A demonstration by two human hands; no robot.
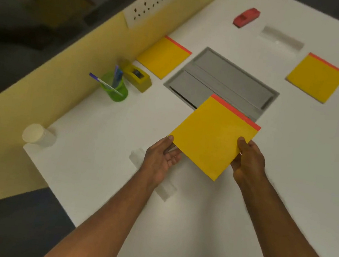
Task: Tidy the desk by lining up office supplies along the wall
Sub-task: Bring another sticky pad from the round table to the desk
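A yellow notepad (211, 134) with a red top strip is lifted over the middle of the white desk (102, 132). My right hand (247, 161) grips its right corner, thumb on top. My left hand (161, 155) is at its left corner with the palm turned up and fingers relaxed under the edge. Against the yellow wall (46, 80) stand a second yellow notepad (163, 56), a yellow tape dispenser (137, 77) and a green pen cup (116, 89) with pens. A third yellow notepad (316, 77) lies far right.
A grey recessed cable tray (232, 76) sits in the desk centre. A red stapler (246, 17) and a clear box (282, 38) lie at the far end. A white cup (36, 134) stands at the near-left corner. A clear box (165, 190) shows under my left forearm.
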